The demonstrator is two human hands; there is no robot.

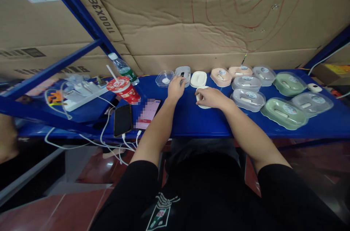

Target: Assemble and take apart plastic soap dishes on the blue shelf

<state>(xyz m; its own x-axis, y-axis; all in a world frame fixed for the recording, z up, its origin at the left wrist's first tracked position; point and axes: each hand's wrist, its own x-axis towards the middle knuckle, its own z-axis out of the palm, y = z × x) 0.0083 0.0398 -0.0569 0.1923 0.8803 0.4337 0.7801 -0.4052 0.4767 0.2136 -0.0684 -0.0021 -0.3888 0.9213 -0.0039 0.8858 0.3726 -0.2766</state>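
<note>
My left hand [176, 88] is at the near side of a small grey rounded box [187, 70], fingers curled over its rim. A dark piece [182, 74] shows inside that box by the fingertips. With thumb and fingers closed, my right hand [212, 97] grips a cream-coloured rounded piece [202, 106], mostly covered by the hand. Just behind it lies a cream rounded tray-like part [198, 79]. A clear plastic lid [164, 78] rests left of the grey box. What is under my left fingers is partly hidden.
Several lidded boxes in pink [221, 77], grey [248, 100] and green [286, 113] fill the right side. On the left are a red cup [124, 89] with straw, a water bottle [124, 69], two phones [123, 120], cables and a power strip [84, 98]. Cardboard [169, 12] stands behind.
</note>
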